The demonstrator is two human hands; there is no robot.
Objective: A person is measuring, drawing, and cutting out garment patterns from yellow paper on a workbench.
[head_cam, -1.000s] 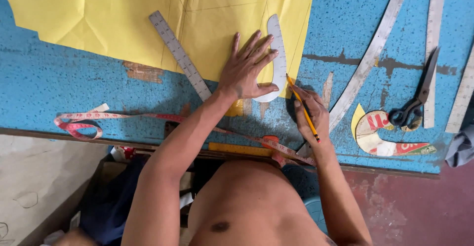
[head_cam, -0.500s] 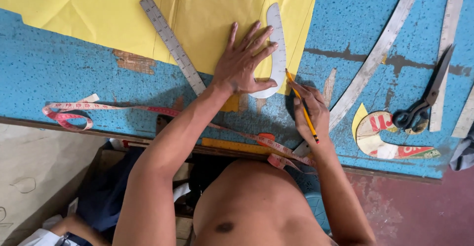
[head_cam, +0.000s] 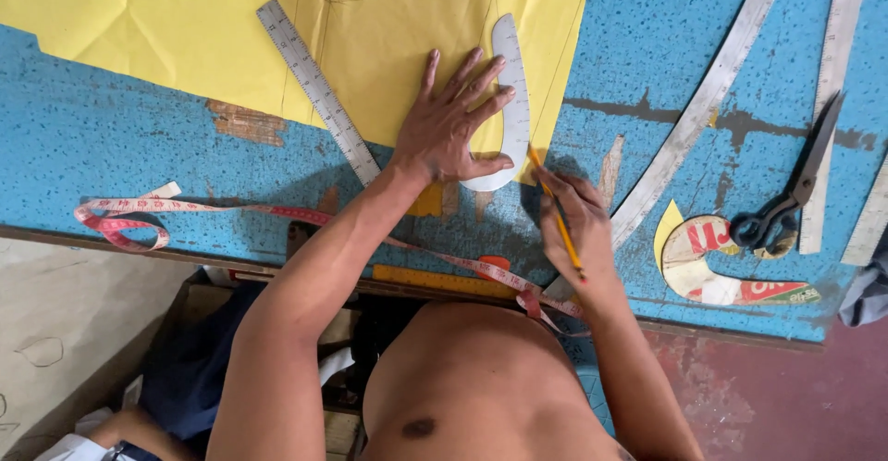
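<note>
A large yellow paper sheet (head_cam: 185, 26) with thin pencil lines lies on a blue worktable (head_cam: 120, 137). My left hand (head_cam: 453, 123) presses flat, fingers spread, on the sheet and on a pale curved ruler (head_cam: 511, 82). My right hand (head_cam: 573, 216) grips a yellow pencil (head_cam: 558, 225), its tip at the sheet's lower corner beside the curve's bottom end. A straight metal ruler (head_cam: 314, 86) lies diagonally just left of my left hand.
A pink measuring tape (head_cam: 129, 221) trails along the table's near edge. Long curved metal rulers (head_cam: 703, 110), a straight ruler (head_cam: 837, 63), black scissors (head_cam: 786, 202) and a printed cardboard curve (head_cam: 721, 271) lie at the right. A yellow ruler (head_cam: 435, 281) sits at the near edge.
The view has shifted slightly. Both hands stay in much the same place, left pressing the curved ruler, right holding the pencil at the sheet's corner.
</note>
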